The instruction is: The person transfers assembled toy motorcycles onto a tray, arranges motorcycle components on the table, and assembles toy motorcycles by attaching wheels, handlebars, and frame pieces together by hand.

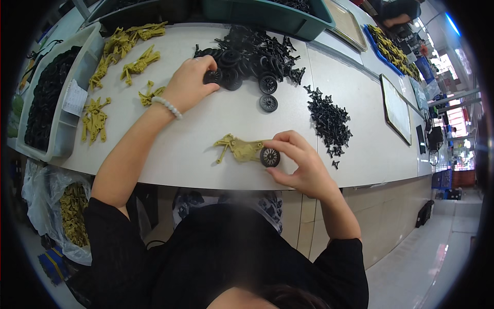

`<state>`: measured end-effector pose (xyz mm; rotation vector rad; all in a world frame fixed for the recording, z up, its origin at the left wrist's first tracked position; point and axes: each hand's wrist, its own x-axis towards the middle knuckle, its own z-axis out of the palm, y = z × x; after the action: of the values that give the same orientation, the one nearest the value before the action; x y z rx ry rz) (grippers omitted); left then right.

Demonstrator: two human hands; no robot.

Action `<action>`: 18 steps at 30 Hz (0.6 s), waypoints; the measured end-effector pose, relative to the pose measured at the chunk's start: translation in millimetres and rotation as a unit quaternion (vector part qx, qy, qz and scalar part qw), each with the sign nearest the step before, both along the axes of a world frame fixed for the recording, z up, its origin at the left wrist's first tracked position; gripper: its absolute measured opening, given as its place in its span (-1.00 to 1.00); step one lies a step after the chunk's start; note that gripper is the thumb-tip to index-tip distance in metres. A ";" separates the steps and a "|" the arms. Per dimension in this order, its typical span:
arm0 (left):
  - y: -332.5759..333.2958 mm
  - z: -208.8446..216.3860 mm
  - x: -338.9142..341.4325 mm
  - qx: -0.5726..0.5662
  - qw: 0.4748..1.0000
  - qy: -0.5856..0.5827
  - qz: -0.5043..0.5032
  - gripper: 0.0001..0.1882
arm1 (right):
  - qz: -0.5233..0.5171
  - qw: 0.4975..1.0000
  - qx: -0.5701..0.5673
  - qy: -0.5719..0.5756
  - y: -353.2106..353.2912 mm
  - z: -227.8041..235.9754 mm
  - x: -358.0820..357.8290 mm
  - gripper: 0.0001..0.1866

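My right hand (298,162) grips a yellow-green plastic toy motorcycle frame (241,149) by its right end, where one black spoked wheel (270,157) sits. The frame is low over the near part of the white table. Farther up and to the left, my left hand (191,81) reaches to the edge of a heap of black wheels (231,64). Its fingers are closed around a black wheel (212,76) there. Two black wheels, one of them a spoked wheel (268,103), lie just right of that heap.
Several yellow-green frames (140,66) lie at the left, beside a pale bin (64,121) of black parts. Small black forked parts (329,121) are piled at the right. A green bin (267,19) stands at the back, and a framed sheet (395,109) lies far right.
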<state>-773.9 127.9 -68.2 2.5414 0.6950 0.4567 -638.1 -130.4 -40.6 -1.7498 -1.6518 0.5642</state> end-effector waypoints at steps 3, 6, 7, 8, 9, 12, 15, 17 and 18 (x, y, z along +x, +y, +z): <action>-16.9 16.3 -15.6 -0.038 0.998 -0.048 0.027 -0.64 | 0.000 1.000 0.008 0.021 -9.5 -9.7 -1.3 -0.49; -45.1 28.9 -39.4 -0.090 0.992 -0.091 0.007 -0.61 | -0.013 0.999 0.025 -0.018 -14.4 -14.4 0.1 -0.48; -55.4 31.7 -50.2 -0.088 0.991 -0.099 -0.007 -0.61 | -0.012 0.999 0.026 -0.015 -15.0 -14.4 0.3 -0.48; -63.0 32.3 -59.7 -0.086 0.991 -0.105 -0.019 -0.61 | -0.021 0.999 0.033 -0.016 -14.9 -14.4 1.4 -0.48; -69.0 30.8 -66.2 -0.084 0.991 -0.102 -0.017 -0.61 | -0.030 0.999 0.040 -0.017 -15.0 -14.4 3.2 -0.48; -76.8 23.0 -78.2 -0.129 0.987 -0.099 -0.003 -0.62 | -0.043 0.998 0.046 -0.025 -11.3 -11.4 13.4 -0.48; -69.0 14.1 -82.6 -0.069 0.993 -0.088 0.026 -0.56 | -0.058 0.995 0.055 -0.058 -1.7 -5.3 19.7 -0.51; -64.4 3.3 -77.3 0.046 0.997 -0.068 -0.011 -0.55 | -0.092 0.991 0.053 -0.083 4.7 -9.8 26.0 -0.54; -65.2 1.2 -76.4 0.054 0.996 -0.065 0.001 -0.55 | -0.101 0.990 0.046 -0.089 6.2 -12.7 28.9 -0.53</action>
<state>-850.3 62.6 -67.0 2.5832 0.6391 0.6710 -609.2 -124.2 -53.2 -1.9168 -1.5656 0.2397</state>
